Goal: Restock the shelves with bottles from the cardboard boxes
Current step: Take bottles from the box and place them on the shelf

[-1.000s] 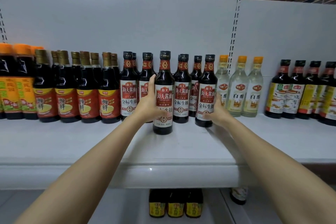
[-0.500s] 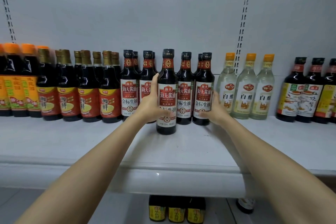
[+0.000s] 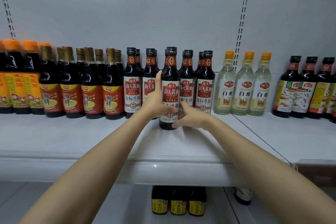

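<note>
Bottles (image 3: 205, 85) crowd just behind the hand-held soy bottle (image 3: 170, 78).

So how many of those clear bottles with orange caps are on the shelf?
3, all standing in a row right of the dark soy sauce bottles: left one, middle one, right one. No second row shows through them, though more could be hidden behind.

We see a white shelf (image 3: 72, 138) bearing upright rows of soy bottles (image 3: 132, 85) and clear vinegar bottles (image 3: 243, 87).
</note>
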Motion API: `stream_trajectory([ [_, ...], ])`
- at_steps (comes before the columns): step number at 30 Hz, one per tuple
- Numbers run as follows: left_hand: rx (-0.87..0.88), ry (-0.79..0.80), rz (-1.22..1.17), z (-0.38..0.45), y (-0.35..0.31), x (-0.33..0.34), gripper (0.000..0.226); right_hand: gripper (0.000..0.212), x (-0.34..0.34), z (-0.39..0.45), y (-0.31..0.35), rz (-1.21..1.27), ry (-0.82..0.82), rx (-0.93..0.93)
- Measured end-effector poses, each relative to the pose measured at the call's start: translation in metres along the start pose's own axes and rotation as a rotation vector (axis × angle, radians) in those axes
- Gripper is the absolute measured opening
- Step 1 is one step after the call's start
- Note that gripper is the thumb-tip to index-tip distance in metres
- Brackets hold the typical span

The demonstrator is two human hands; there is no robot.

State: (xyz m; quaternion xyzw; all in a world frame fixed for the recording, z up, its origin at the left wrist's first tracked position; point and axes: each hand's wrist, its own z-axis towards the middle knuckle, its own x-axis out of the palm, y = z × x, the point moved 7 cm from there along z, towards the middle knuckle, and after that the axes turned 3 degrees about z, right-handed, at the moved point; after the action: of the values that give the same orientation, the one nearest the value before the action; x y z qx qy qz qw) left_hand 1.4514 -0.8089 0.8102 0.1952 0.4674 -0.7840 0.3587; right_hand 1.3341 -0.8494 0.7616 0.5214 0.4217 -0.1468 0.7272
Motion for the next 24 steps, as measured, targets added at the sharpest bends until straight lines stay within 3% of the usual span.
stream_trajectory([
  [4, -0.005, -0.005, -0.020, -0.002, 0.011, -0.009, 0.132, 0.081, 0.012, 0.004, 0.017, -0.056, -0.158, -0.019],
  [9, -0.069, 0.017, -0.106, -0.012, 0.038, -0.030, 0.130, 0.081, 0.034, 0.011, 0.042, -0.067, -0.167, -0.025],
  [11, -0.147, 0.084, -0.150, -0.020, 0.057, -0.035, 0.117, 0.081, 0.043, 0.016, 0.051, -0.083, -0.183, -0.021],
  [14, -0.273, 0.203, -0.148, -0.034, 0.085, -0.040, 0.074, 0.079, 0.055, 0.021, 0.063, -0.086, -0.198, -0.022],
  [16, -0.294, 0.224, -0.090, -0.039, 0.100, -0.044, 0.058, 0.078, 0.062, 0.023, 0.071, -0.091, -0.201, -0.021],
  [21, -0.304, 0.197, -0.018, -0.035, 0.122, -0.049, 0.039, 0.078, 0.071, 0.027, 0.083, -0.114, -0.223, -0.013],
  [24, -0.300, 0.150, 0.060, -0.031, 0.132, -0.050, 0.040, 0.076, 0.077, 0.033, 0.088, -0.091, -0.218, -0.011],
])
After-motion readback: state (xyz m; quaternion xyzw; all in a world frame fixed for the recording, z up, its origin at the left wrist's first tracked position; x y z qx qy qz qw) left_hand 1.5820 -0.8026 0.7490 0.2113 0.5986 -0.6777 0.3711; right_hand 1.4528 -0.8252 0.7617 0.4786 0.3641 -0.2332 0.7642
